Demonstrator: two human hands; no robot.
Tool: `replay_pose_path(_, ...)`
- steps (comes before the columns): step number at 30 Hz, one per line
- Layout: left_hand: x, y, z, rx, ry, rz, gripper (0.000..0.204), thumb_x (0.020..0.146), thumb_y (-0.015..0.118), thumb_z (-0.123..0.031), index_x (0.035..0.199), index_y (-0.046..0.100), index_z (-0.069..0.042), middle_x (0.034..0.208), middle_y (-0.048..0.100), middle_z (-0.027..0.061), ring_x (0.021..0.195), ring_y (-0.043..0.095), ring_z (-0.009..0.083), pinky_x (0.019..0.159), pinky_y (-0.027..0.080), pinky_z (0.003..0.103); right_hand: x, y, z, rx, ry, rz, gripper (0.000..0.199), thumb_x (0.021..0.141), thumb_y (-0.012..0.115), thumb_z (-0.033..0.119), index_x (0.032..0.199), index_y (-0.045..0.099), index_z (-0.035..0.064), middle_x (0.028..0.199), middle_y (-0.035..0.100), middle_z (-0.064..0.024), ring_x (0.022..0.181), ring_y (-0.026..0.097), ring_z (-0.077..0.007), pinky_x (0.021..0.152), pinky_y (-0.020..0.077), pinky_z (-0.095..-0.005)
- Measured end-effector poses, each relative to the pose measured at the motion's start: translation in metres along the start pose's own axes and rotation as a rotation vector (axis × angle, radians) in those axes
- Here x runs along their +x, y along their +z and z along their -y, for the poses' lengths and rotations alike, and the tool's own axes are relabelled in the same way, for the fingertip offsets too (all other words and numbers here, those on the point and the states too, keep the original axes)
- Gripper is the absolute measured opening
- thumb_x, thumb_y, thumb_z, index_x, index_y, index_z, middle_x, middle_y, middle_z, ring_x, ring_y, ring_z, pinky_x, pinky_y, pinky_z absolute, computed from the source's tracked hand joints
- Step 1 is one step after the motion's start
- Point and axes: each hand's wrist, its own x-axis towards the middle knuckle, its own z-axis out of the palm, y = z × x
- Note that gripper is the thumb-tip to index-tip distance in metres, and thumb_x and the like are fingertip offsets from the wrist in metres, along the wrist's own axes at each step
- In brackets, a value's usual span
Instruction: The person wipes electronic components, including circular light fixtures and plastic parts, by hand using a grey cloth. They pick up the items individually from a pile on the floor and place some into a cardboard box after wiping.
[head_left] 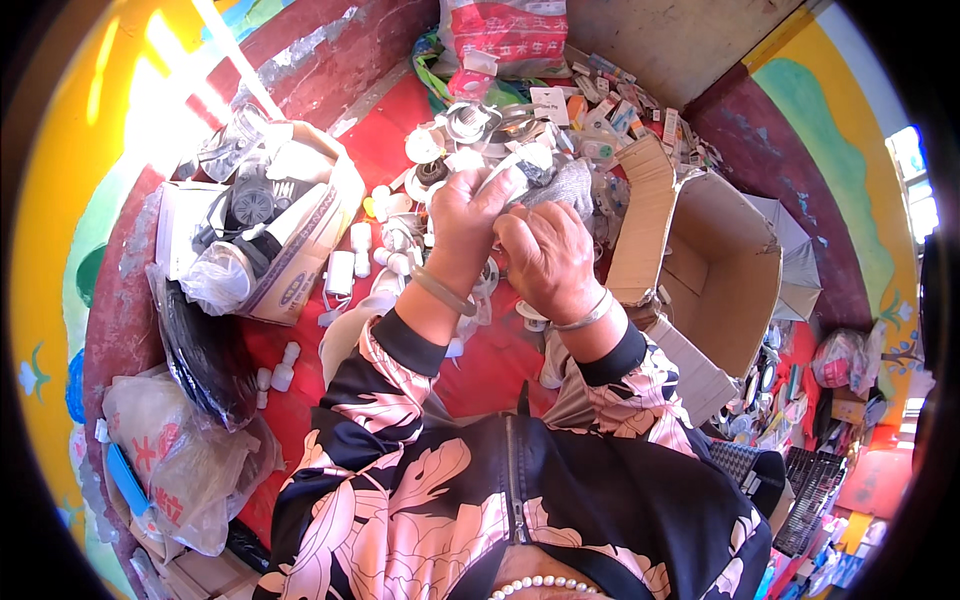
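My left hand [462, 225] is closed, thumb on top, around a small pale item in crinkled clear plastic [533, 163]. What is inside the wrap I cannot make out. Right beside it, my right hand [552, 258] is curled with the fingers pressed together close to the left thumb. Whatever lies in its pinch is hidden. Beyond both hands spreads a heap with a grey cloth [562, 190], round lamp-like parts [470, 122] and other loose pieces. White cylindrical pieces [340, 272] lie on the red floor cover [485, 375] left of my wrists.
To the left stands a cardboard box [318, 230] full of dark and clear plastic items. An open cardboard box [725, 275] is on the right. Plastic bags [180, 450] sit at lower left, a printed sack [505, 40] at the back, small cartons [625, 115] against the wall.
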Motion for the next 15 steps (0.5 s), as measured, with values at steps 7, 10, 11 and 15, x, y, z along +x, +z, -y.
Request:
replay_pose_path(7, 0.000, -0.003, -0.006, 0.076, 0.003, -0.007, 0.023, 0.083, 0.068, -0.020, 0.082, 0.064, 0.003, 0.069, 0.062, 0.0024, 0.059, 0.052, 0.0052, 0.052, 0.043, 0.022, 0.001, -0.001, 0.014, 0.093, 0.018, -0.039, 0.020, 0.063, 0.062, -0.005, 0.079, 0.053, 0.0057, 0.068, 0.053, -0.0046, 0.063, 0.054, -0.0223, 0.058, 0.0440, -0.0328)
replay_pose_path(10, -0.001, -0.003, -0.014, 0.002, -0.067, 0.038, 0.014, 0.086, 0.065, -0.012, 0.090, 0.064, 0.001, 0.079, 0.063, 0.0004, 0.065, 0.052, 0.0040, 0.057, 0.042, 0.020, 0.000, 0.000, 0.009, 0.189, 0.095, -0.083, 0.018, 0.065, 0.063, -0.005, 0.079, 0.056, 0.0044, 0.074, 0.059, -0.0060, 0.066, 0.057, -0.0232, 0.061, 0.0464, -0.0326)
replay_pose_path(11, 0.000, -0.004, -0.012, -0.059, -0.094, 0.051, 0.013, 0.086, 0.065, -0.012, 0.089, 0.064, 0.001, 0.079, 0.063, 0.0007, 0.064, 0.052, 0.0045, 0.057, 0.042, 0.020, -0.001, 0.001, 0.006, 0.195, 0.125, -0.094, 0.017, 0.067, 0.063, -0.004, 0.080, 0.057, 0.0038, 0.077, 0.061, -0.0069, 0.067, 0.058, -0.0239, 0.062, 0.0473, -0.0326)
replay_pose_path(15, 0.005, -0.007, -0.008, -0.222, -0.270, 0.068, 0.011, 0.085, 0.064, -0.011, 0.086, 0.062, -0.001, 0.077, 0.062, 0.0024, 0.062, 0.055, 0.0073, 0.056, 0.045, 0.021, 0.006, 0.000, -0.002, 0.366, 0.329, -0.072, 0.018, 0.073, 0.064, 0.003, 0.090, 0.060, 0.0034, 0.079, 0.062, -0.0108, 0.066, 0.058, -0.0294, 0.064, 0.0468, -0.0372)
